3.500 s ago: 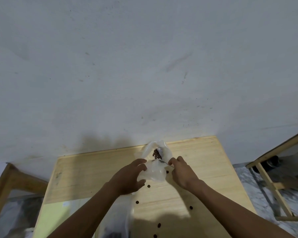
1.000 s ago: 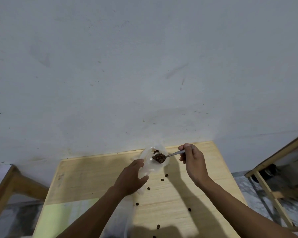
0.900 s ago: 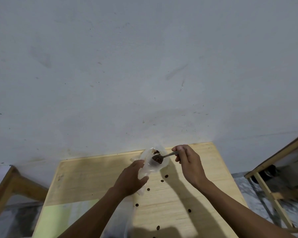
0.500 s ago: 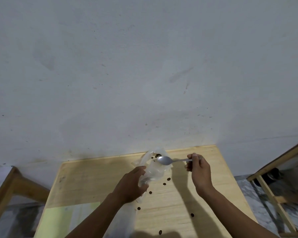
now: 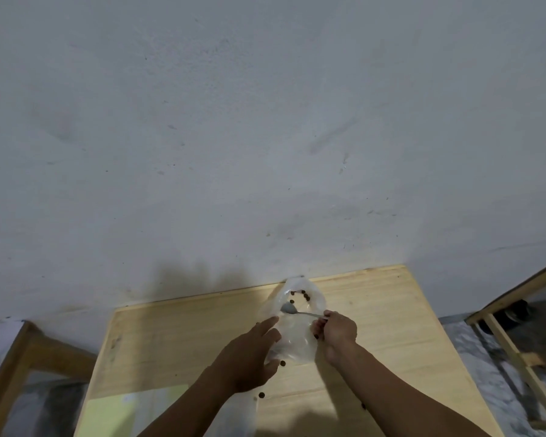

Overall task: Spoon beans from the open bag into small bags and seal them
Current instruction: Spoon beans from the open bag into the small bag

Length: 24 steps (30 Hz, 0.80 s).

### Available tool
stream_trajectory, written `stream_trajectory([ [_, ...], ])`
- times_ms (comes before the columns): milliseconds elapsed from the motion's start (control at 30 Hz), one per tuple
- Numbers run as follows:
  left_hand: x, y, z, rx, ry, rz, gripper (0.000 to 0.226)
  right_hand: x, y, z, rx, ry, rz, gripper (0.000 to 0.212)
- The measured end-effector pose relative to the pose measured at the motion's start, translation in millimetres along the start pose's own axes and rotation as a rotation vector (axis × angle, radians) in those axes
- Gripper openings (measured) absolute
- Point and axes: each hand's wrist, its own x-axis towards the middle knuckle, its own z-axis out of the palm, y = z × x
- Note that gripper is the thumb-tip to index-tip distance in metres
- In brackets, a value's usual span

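A clear small bag (image 5: 297, 326) lies at the far middle of the wooden table (image 5: 391, 326), its mouth toward 12 o'clock near the wall (image 5: 265, 121). A few dark beans (image 5: 304, 294) sit inside its far end. A metal spoon (image 5: 289, 309) lies across the bag, bowl at 9 o'clock, handle running to 3 o'clock, with no beans visible in the bowl. The right hand (image 5: 336, 334), at 3 o'clock of the bag, pinches the spoon handle with curled fingers. The left hand (image 5: 249, 351), at 8 o'clock of the bag, touches the bag's near-left side with fingers extended (whether the thumb grips the plastic cannot be told). Loose beans (image 5: 261, 395) lie scattered on the table at 6 o'clock of the bag. More clear plastic (image 5: 243, 411) shows at the near edge between the forearms. Wooden frames (image 5: 501, 339) stand at 3 and 9 o'clock of the table.
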Motion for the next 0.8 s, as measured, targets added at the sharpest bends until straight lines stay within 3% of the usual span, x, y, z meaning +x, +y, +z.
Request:
stream_trajectory([
  [100, -9, -4, 8, 0.026, -0.026, -0.009, 0.046, 2, -4, 3, 0.056, -0.003, 0.028, 0.022],
  [233, -17, -9, 17, 0.045, -0.068, 0.007, 0.053, 2, -3, 7, 0.326, 0.095, 0.096, 0.022],
  [467, -18, -9, 16, 0.034, -0.014, 0.017, 0.05, -10, -4, 9, 0.554, 0.06, 0.073, 0.017],
  [667, -20, -7, 16, -0.052, 0.078, -0.007, 0.047, -14, 2, -5, 0.583, -0.055, 0.041, 0.018],
  [800, -18, 1, 7, -0.15, 0.183, -0.059, 0.059, -16, -1, -22, 0.448, -0.089, -0.112, 0.021],
])
